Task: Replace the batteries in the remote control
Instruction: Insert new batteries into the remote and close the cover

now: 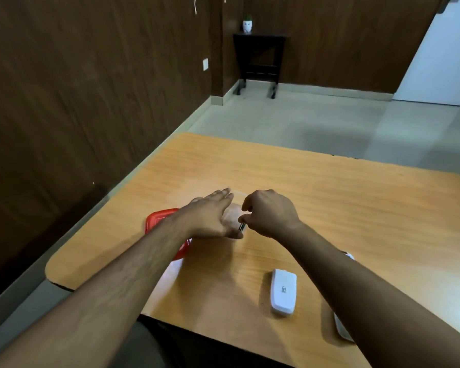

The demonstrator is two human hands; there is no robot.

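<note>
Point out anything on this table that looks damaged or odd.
The orange wooden table has a chipped near-left corner, with a dark notch in its edge. The white plastic battery cover lies loose near the front edge.

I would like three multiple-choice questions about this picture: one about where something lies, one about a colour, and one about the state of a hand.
1. Where does the white battery cover lie?
A. on the table, nearer the person than both hands
B. inside the clear container
C. on the floor

2. What colour is the lid that lies partly under the left forearm?
A. blue
B. red
C. green

3. What is the right hand doing?
A. lying flat and empty
B. gripping the white cover
C. pinching a small dark battery

Answers:
1 A, it rests on the wooden table close to the near edge.
2 B, the lid is plainly red.
3 C, its fingertips close on the dark object above the clear container, while the left hand is spread open.
</note>
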